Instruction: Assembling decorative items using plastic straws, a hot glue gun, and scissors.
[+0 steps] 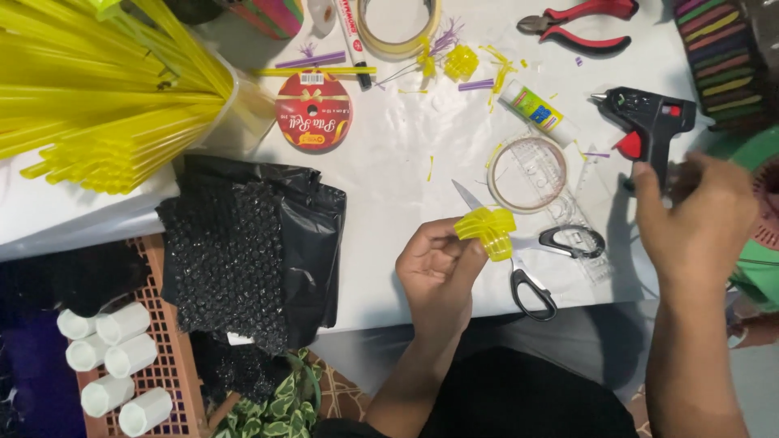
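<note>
white table (389,174) fills most of the view, strewn with craft supplies. at the far left a big bundle of yellow straws (105,97) fans out of a clear tub. near it, a black plastic bag (260,251) lies crumpled over the table's near edge, and below that an orange crate (174,357) holds white tubes (114,357). the right hand (698,219) is closed around the handle of a black glue gun (645,122) at the right, its nozzle pointing left. the left hand (438,268), near the middle, pinches a small folded yellow straw piece (487,229) between thumb and fingers, just above black-handled scissors (527,268) lying on the table. a roll of clear tape (529,174) sits just beyond the piece, a glue stick (537,111) farther still. far off lie red pliers (580,24), a red ribbon spool (314,111) and a tan tape roll (398,24).
</note>
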